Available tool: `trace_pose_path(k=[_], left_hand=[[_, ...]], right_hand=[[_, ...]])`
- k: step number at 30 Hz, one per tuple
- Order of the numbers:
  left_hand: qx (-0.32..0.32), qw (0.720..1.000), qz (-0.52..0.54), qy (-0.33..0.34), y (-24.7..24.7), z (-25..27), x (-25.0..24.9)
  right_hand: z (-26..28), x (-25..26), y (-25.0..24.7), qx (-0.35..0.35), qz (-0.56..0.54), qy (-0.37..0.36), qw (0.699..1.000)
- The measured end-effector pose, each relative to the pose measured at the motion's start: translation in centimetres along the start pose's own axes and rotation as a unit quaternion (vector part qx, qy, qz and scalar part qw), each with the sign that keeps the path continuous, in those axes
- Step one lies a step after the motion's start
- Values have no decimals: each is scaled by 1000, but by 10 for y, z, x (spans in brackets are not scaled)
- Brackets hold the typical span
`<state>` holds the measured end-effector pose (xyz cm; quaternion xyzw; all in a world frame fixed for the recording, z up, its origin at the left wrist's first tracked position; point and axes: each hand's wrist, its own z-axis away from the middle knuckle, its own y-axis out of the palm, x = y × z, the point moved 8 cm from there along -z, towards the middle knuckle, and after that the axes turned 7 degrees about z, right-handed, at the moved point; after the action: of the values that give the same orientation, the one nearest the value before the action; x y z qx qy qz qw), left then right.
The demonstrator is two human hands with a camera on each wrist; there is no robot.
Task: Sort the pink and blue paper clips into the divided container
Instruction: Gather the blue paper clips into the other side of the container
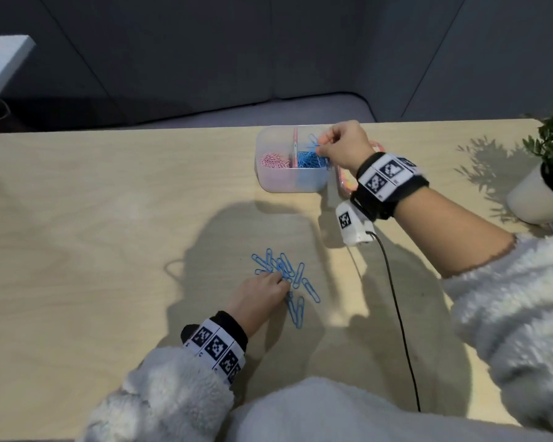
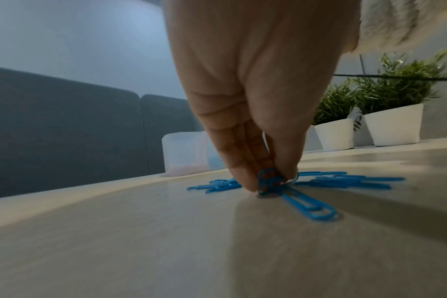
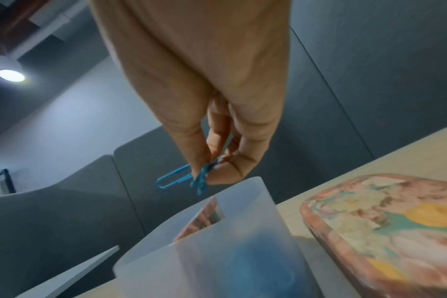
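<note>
From the head view, a translucent divided container (image 1: 292,181) stands on the far part of the wooden table (image 1: 109,234), split by an upright pink divider (image 1: 295,148); its left compartment holds a heap of pink paper clips (image 1: 273,160), its right compartment a heap of blue paper clips (image 1: 310,159). The right hand (image 1: 340,143) hovers over the right compartment with fingertips pressed together on a small bunch of held blue clips (image 1: 314,142). Just right of the container lies a flat pink patterned case (image 1: 345,181), partly hidden by the wrist. Nearer the person a loose pile of blue clips (image 1: 288,277) lies on the table, and the left hand (image 1: 257,296) reaches down into it. A potted plant in a white pot (image 1: 537,193) stands at the right edge. The left wrist view shows the left hand (image 2: 255,80) with thumb and fingers closed together on a pinched blue clip (image 2: 268,180), fingertips touching the table among the pile of clips (image 2: 345,180); the container (image 2: 184,153) stands beyond, with a faint pink tint low in its wall, and two white pots with plants (image 2: 393,129) to the right. The right wrist view shows the right hand (image 3: 204,90) pinching several blue clips (image 3: 189,178) between thumb and fingers just above the container's rim (image 3: 245,193); blue shows blurred through its near wall, the divider (image 3: 204,213) shows inside, and the patterned case (image 3: 385,227) lies beside it on the table.
</note>
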<state>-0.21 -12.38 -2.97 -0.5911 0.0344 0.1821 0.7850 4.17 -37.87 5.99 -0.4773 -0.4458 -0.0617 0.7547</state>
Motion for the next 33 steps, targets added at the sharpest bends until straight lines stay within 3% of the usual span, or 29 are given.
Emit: trace_pose_path(k=[3, 8, 13, 18, 24, 29, 31, 33], left_hand=[[18, 999, 45, -23, 0, -10, 6], [-68, 989, 134, 11, -60, -41, 5], [-221, 957, 189, -13, -137, -93, 15], [-276, 915, 276, -101, -162, -141, 36], [-219, 947, 198, -123, -163, -165, 38], [-275, 936, 208, -68, -156, -117, 32], [-226, 955, 177, -78, -128, -89, 31], [-130, 970, 175, -106, -90, -62, 33]], right_hand=[[-17, -1, 5, -9, 17, 23, 1000], [-26, -14, 7, -5, -31, 42, 999], [23, -15, -15, -32, -142, -1, 989], [85, -49, -2, 59, -255, 41, 964], [141, -92, 29, 125, -155, 71, 977], [167, -101, 46, 139, 64, 7, 988], [181, -102, 58, 168, 139, -15, 976], [194, -102, 70, 184, 177, -24, 967]])
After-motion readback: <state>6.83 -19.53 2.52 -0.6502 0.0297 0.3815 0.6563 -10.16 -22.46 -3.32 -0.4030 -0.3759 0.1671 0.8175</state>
